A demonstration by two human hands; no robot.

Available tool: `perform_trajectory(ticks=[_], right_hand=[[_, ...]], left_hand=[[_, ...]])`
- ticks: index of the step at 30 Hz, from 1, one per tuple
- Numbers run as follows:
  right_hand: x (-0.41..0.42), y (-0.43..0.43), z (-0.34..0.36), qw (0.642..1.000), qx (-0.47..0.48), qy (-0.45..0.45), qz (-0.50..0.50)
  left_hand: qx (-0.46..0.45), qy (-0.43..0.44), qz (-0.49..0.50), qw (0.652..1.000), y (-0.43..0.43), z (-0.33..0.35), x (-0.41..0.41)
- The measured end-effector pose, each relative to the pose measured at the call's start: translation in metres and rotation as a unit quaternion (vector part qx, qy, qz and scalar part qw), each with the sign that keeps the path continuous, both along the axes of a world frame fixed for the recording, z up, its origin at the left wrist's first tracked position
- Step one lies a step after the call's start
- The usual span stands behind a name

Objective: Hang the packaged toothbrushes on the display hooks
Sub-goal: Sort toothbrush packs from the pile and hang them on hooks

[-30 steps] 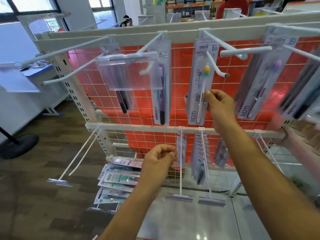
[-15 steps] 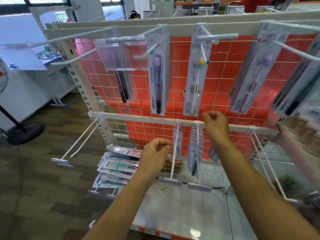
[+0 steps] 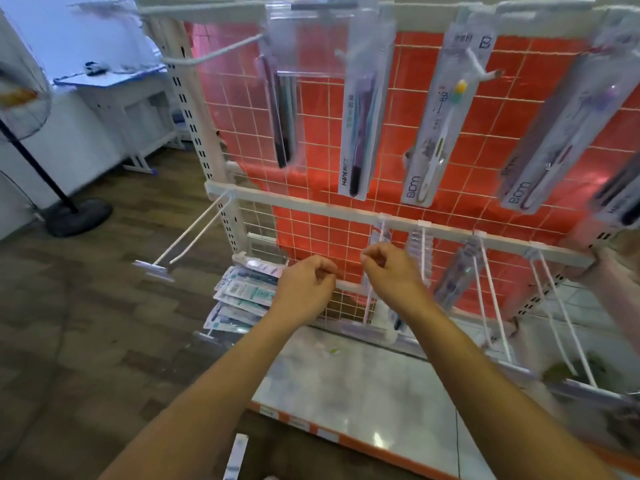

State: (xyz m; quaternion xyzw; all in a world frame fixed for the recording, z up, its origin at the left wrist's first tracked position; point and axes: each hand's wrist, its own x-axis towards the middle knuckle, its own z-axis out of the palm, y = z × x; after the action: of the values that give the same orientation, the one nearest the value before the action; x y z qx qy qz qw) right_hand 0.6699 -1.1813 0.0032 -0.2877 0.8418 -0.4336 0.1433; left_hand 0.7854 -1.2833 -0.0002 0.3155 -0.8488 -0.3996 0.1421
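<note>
Base shelf [image 3: 363, 393]: pale and glossy, nearest me, under the lower rail [image 3: 346, 211].
Left hand [image 3: 306, 285]: I saw it curled into a loose fist below the lower rail, nothing visibly held.
Right hand [image 3: 391, 271]: curled likewise, just beside the left; whether it pinched anything I couldn't tell.
Stack of packs [image 3: 242, 296]: fanned out below the rail's left end.
Packaged toothbrushes [image 3: 438, 133]: long clear blister packs on white cards, hanging above the rail on upper hooks [image 3: 481, 69]; one white brush had a yellow head.
</note>
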Motion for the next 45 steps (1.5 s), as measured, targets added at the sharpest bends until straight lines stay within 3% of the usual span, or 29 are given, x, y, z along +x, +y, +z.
perform_trajectory(ticks=[6, 9, 20, 25, 31, 36, 41, 45], right_hand=[[0.039, -0.065, -0.011, 0.997, -0.010, -0.005, 0.073], [0.050, -0.096, -0.029, 0.995, 0.036, -0.031, 0.082], [0.067, -0.147, -0.126, 0.973, 0.205, -0.050, 0.094], [0.065, -0.152, -0.175, 0.962, 0.255, -0.009, 0.093], [0.062, -0.172, -0.223, 0.952, 0.274, 0.071, 0.114], [0.051, -0.199, -0.248, 0.941, 0.299, 0.078, 0.139], [0.039, -0.221, -0.265, 0.937, 0.306, 0.089, 0.141], [0.030, -0.237, -0.273, 0.929, 0.320, 0.103, 0.157]], left_hand=[[-0.161, -0.097, -0.012, 0.982, -0.056, -0.023, 0.041], [-0.229, -0.154, -0.035, 0.961, -0.084, -0.039, 0.063], [-0.200, -0.285, -0.058, 0.935, -0.165, -0.120, 0.098], [-0.258, -0.326, -0.110, 0.903, -0.177, -0.164, 0.098], [-0.213, -0.337, -0.143, 0.906, -0.185, -0.210, 0.089], [-0.148, -0.298, -0.104, 0.938, -0.204, -0.232, 0.078], [-0.276, -0.262, -0.146, 0.913, -0.222, -0.245, 0.062], [-0.315, -0.296, -0.182, 0.883, -0.232, -0.259, 0.050]])
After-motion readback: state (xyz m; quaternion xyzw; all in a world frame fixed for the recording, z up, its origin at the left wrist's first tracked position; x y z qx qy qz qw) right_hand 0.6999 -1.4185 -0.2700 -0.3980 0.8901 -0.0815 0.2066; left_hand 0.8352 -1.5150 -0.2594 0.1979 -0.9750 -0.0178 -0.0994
